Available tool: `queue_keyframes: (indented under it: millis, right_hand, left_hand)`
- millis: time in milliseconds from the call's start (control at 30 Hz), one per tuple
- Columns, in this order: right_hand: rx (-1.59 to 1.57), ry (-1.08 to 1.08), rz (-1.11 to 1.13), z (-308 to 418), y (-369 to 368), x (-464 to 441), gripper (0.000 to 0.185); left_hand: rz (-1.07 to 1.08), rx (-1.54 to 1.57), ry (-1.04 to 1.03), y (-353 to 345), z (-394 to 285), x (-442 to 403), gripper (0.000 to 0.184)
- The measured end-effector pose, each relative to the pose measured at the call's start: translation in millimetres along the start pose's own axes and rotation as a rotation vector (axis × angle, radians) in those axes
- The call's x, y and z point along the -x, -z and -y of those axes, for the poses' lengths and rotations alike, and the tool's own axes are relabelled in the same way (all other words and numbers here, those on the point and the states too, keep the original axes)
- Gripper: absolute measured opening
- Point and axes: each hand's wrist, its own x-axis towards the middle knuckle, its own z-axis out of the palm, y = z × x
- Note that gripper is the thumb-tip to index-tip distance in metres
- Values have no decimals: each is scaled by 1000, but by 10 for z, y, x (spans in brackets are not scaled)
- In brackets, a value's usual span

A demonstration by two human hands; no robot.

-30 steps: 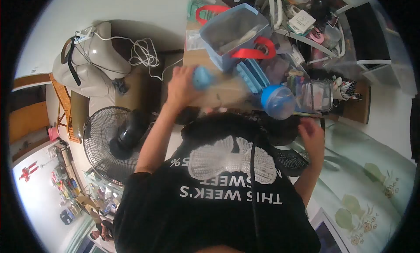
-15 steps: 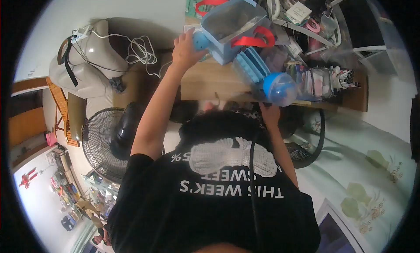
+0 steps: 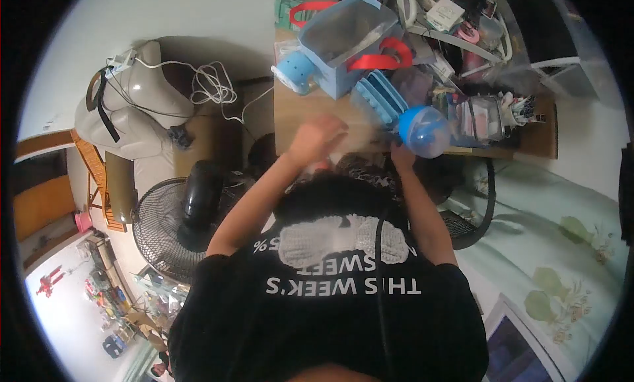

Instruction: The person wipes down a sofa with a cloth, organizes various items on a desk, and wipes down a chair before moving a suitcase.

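Observation:
My left hand (image 3: 320, 136) is over the wooden desk (image 3: 296, 112), slightly blurred, with bent fingers and nothing visible in it. Beyond it, a light blue rounded object with small dark dots (image 3: 296, 72) rests beside a blue basket (image 3: 335, 75) with red handles. My right hand (image 3: 402, 156) is at the desk's front edge, just beside a blue and clear ball (image 3: 424, 132); its fingers are mostly hidden. Between basket and ball stands a ridged light blue piece (image 3: 380, 97).
Clutter covers the desk's far right, including a white box (image 3: 445, 14) and a clear container (image 3: 481, 122). A black fan (image 3: 168, 227) stands at the left near a beige seat (image 3: 135, 85) with white cables. Floral fabric (image 3: 548, 250) hangs at the right.
My left hand has let go of the dotted blue object beside the basket and moved back toward me. My right hand came in to the desk edge earlier and now stays near the ball.

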Motion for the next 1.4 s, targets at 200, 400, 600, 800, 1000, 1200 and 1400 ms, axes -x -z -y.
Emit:
queue_keyframes:
  millis: [200, 400, 600, 800, 1000, 1200, 1400]
  right_hand:
    - [139, 68, -60, -7, 39, 67, 66]
    - [123, 314, -421, 133, 185, 27, 65]
    - [-36, 159, -97, -135, 16, -134, 55]
    - [-137, 160, 159, 289, 34, 464, 51]
    - [-228, 459, 165, 1267, 18, 318, 57]
    - [-220, 499, 297, 1831, 87, -11, 49]
    - [-262, 861, 331, 2564, -433, -28, 47]
  left_hand:
    - [334, -107, 163, -1589, 411, 75, 40]
    - [239, -58, 75, -1602, 429, 100, 46]
    - [316, 39, 658, -559, 294, 573, 21]
    - [-149, 40, 878, 147, 347, 1058, 20]
    - [-223, 195, 1032, 381, -29, 1277, 14]
    - [-336, 178, 996, 413, -221, 1385, 14]
    - [-387, 194, 1032, 556, -214, 1289, 16]
